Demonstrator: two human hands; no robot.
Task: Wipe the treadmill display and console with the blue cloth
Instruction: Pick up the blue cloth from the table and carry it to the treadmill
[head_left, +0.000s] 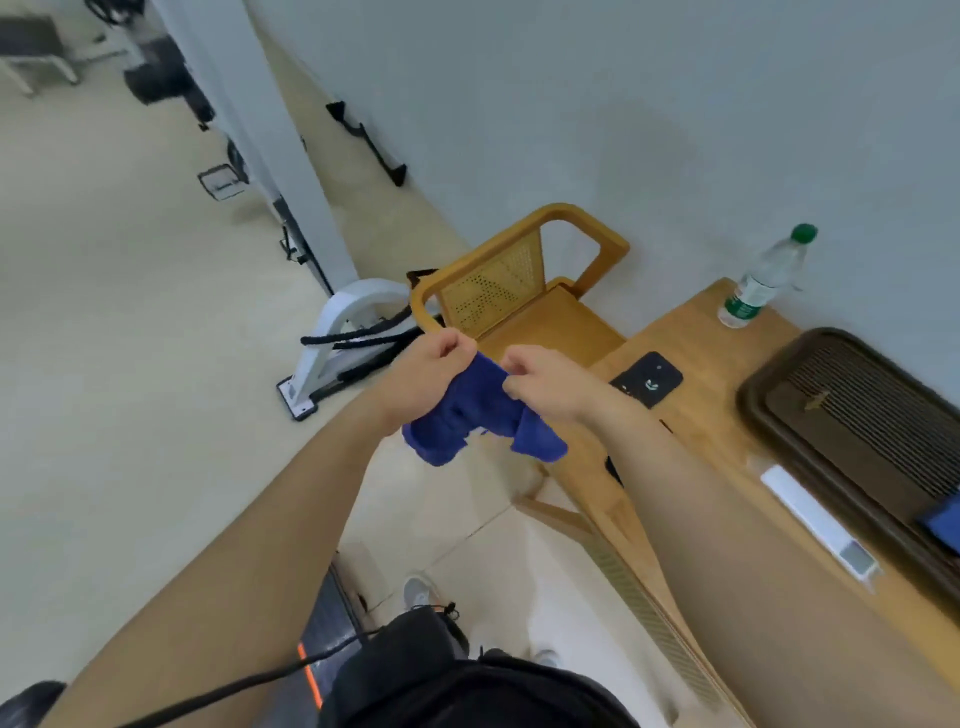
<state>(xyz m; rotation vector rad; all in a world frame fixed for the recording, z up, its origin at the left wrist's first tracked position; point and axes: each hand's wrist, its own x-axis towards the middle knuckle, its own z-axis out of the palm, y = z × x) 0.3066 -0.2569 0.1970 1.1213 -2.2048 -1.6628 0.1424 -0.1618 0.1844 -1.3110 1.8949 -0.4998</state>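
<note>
The blue cloth (480, 415) hangs bunched in mid-air between my two hands, above the floor and next to the wooden table's corner. My left hand (423, 376) pinches its upper left edge with closed fingers. My right hand (550, 382) grips the upper right edge the same way. Two folds of the cloth droop below my wrists. The treadmill display and console are not in view; only a dark strip with an orange mark (322, 649), perhaps the treadmill deck edge, shows at the bottom.
A wooden table (717, 415) stands at the right with a black phone (647, 379), a water bottle (763, 278), a dark slatted tray (857, 415) and a white remote (815, 519). A wooden chair (524, 291) sits beyond my hands. White exercise equipment (337, 338) stands left of it.
</note>
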